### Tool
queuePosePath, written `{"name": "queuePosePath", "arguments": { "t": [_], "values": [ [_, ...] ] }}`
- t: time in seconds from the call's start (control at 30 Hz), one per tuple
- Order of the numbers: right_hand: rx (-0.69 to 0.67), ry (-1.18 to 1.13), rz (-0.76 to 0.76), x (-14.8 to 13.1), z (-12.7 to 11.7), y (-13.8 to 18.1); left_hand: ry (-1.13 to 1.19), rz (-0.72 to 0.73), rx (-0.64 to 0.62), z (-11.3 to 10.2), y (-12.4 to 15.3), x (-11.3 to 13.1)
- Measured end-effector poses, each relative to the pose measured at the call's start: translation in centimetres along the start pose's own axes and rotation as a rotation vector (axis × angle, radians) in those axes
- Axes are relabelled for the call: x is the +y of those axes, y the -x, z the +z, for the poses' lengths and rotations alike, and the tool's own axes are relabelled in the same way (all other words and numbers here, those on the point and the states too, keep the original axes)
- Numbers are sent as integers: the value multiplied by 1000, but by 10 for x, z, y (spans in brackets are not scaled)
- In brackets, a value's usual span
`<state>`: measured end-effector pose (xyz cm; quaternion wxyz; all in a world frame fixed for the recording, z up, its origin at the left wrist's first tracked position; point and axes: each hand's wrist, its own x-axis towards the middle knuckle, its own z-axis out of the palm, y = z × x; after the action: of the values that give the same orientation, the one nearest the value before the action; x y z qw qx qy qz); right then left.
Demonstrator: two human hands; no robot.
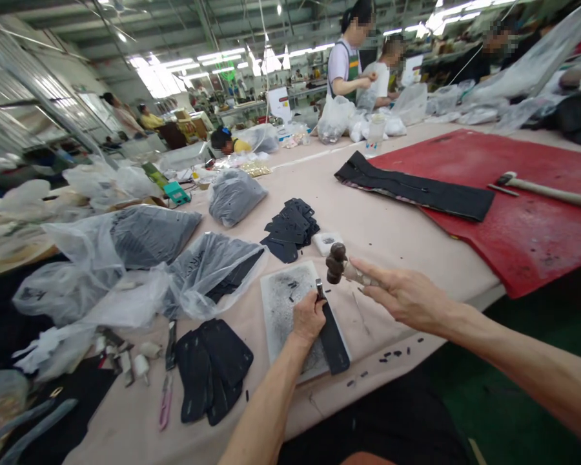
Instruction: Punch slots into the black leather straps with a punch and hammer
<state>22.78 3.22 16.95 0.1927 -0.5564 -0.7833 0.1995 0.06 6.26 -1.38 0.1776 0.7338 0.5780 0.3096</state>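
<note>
My left hand (308, 318) is closed around a small metal punch (319, 288) that stands on a black leather strip (333, 337). The strip lies on a scuffed white cutting board (283, 303) near the table's front edge. My right hand (401, 294) grips a small hammer (337, 262) by its handle. The dark hammer head hovers just above and to the right of the punch's top. Small black punched-out bits (396, 354) are scattered on the table to the right of the board.
A stack of black leather pieces (212, 369) lies left of the board, another pile (290, 229) behind it. Plastic bags of dark parts (213, 271) crowd the left. A red mat (513, 194) carries a long black strip (416, 188) and a mallet (547, 188). Several people work at the table's far end.
</note>
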Motion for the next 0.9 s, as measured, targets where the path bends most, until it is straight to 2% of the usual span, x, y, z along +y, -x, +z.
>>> {"name": "queuePosePath", "arguments": {
  "t": [0.07, 0.17, 0.23, 0.33, 0.4, 0.47, 0.5, 0.6, 0.67, 0.73, 0.9],
  "values": [
    [-16, -196, 220, 25, 8, -2, 12, -10, 1, 0, 0, 0],
    [-12, -421, 547, 72, 33, -5, 24, -9, 0, 0, 0, -1],
    [6, -354, 641, 100, 52, -4, 30, -14, 1, 0, 0, -2],
    [70, 49, 565, 117, 73, -2, 54, -19, 8, 1, -1, -2],
    [151, 256, 428, 105, 88, 1, 70, -19, 7, 1, -2, -2],
    [169, 233, 317, 76, 107, 5, 80, -20, 4, 1, -2, -2],
    [134, 160, 280, 58, 118, 8, 82, -21, 3, 0, -2, -2],
    [5, -9, 284, 10, 157, 15, 83, -20, 5, 0, -1, -1],
    [-1, -12, 332, -9, 178, 19, 91, -23, 5, 1, -1, 0],
    [35, -6, 371, -15, 190, 21, 112, -77, 38, 2, -5, -1],
    [63, -51, 389, -9, 192, 23, 257, -395, 260, -4, -21, -13]
  ]
}}
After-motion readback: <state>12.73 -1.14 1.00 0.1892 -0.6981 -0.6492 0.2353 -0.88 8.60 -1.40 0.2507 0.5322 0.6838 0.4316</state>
